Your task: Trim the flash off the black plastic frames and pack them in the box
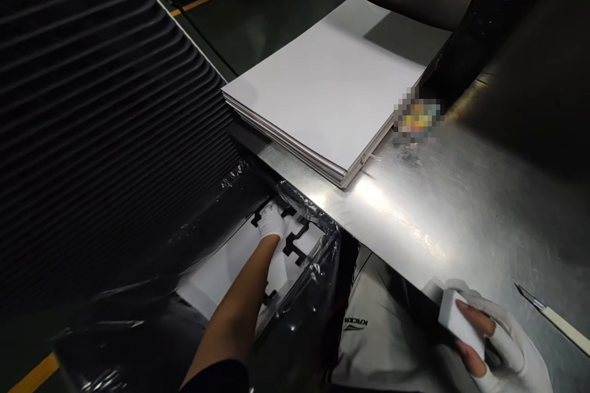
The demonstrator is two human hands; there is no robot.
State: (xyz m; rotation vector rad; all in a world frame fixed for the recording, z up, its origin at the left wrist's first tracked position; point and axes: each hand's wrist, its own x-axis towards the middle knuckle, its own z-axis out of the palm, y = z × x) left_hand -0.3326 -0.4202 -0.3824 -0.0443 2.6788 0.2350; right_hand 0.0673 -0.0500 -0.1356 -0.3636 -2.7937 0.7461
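White block [454,316] at the near edge of the metal table [442,215], in hand and not yet set down: work apparently under way, with amount done or left impossible to tell. Right hand [507,334] narrowed around the block, pinching its sides; left hand [271,221] at a white sheet [221,276] with black shapes inside the plastic-lined container [318,285], finger spread and any hold impossible to tell.

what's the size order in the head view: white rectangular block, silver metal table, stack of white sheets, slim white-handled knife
Silver metal table
Stack of white sheets
Unsure: white rectangular block looks broader, slim white-handled knife longer
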